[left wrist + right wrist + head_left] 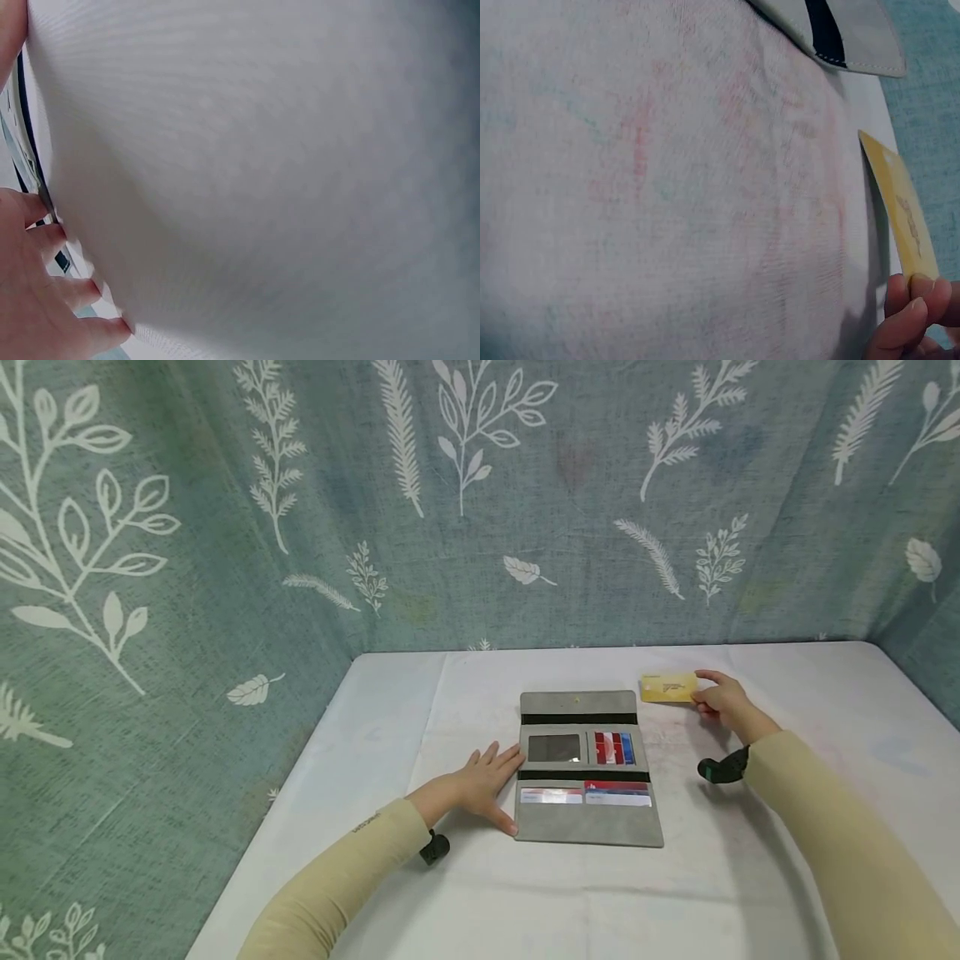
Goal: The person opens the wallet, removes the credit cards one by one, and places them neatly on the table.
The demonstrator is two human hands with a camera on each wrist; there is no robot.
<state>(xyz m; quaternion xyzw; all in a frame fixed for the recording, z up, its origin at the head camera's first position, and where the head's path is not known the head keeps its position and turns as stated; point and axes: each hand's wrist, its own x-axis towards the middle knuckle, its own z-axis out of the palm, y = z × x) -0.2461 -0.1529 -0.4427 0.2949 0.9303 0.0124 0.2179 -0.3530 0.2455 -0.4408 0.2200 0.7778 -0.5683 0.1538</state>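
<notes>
An unfolded grey wallet [588, 827] with black fold strips lies on the table, cards [617, 793] tucked in its slots and a dark window pocket [554, 748] in its middle panel. My left hand [483, 782] rests at the wallet's left edge, fingers spread and straight, the thumb by the lower panel. Beyond the wallet's upper right corner, my right hand [722, 697] pinches a yellow card [666, 688] by its right end. In the right wrist view the yellow card [901, 206] stands tilted between thumb and fingers, with the wallet's corner [866, 37] above it.
A white cloth [465, 910] covers the table, with faint coloured stains on it. Behind and to the left hangs a green-grey curtain [480, 568] with white leaf prints. Dark wrist cameras [724, 767] hang below the sleeves.
</notes>
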